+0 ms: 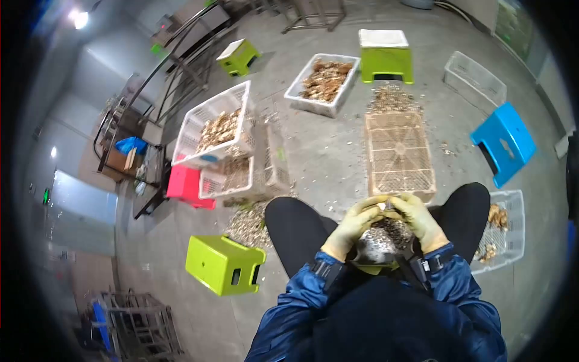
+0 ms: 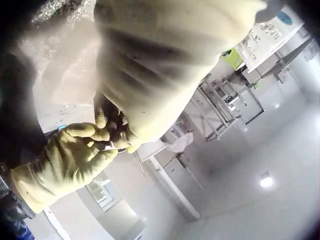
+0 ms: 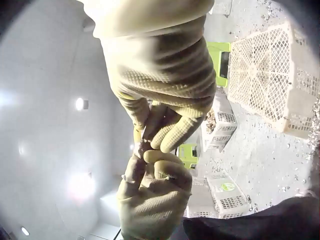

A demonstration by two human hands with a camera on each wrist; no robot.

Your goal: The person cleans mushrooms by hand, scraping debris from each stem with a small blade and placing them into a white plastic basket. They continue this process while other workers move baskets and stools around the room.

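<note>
— Well, what does the head view show?
— Both gloved hands meet over a metal bowl [image 1: 379, 244] of shells in the person's lap. The left hand [image 1: 356, 222] and right hand [image 1: 416, 217] each pinch a small pale piece [image 1: 382, 207] between them; both grips are clamped on it.

— And the left wrist view?
— The piece [image 2: 114, 131] looks dark, knobbly and hard, probably light and brittle, held just beyond the left fingertips [image 2: 90, 131].

— The right wrist view?
— Fingers of the right hand [image 3: 167, 107] curl over the piece [image 3: 145, 146] and the left hand [image 3: 150, 200] pinches from below. Textured rubber gloves should help against slipping; taking it by its ends seems best. Beyond the grip lies a stiff lattice crate [image 3: 270, 75] on the floor.
</note>
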